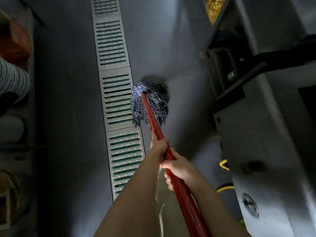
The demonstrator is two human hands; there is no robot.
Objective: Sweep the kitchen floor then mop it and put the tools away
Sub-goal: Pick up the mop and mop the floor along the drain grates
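Observation:
A mop with a red handle [151,115] and a dark blue-and-white string head [150,100] rests on the grey floor [68,100], just right of a metal drain grate. My left hand [159,146] grips the handle higher toward the head. Right behind it my right hand [177,168] grips the same handle, fingers curled round it. Both forearms reach in from the bottom of the view.
A long steel drain grate [114,86] runs along the floor at centre left. Grey metal kitchen equipment [265,134] with dark frames fills the right side, a yellow hose [224,188] at its base. A striped sleeve [12,79] and dim objects sit at the left.

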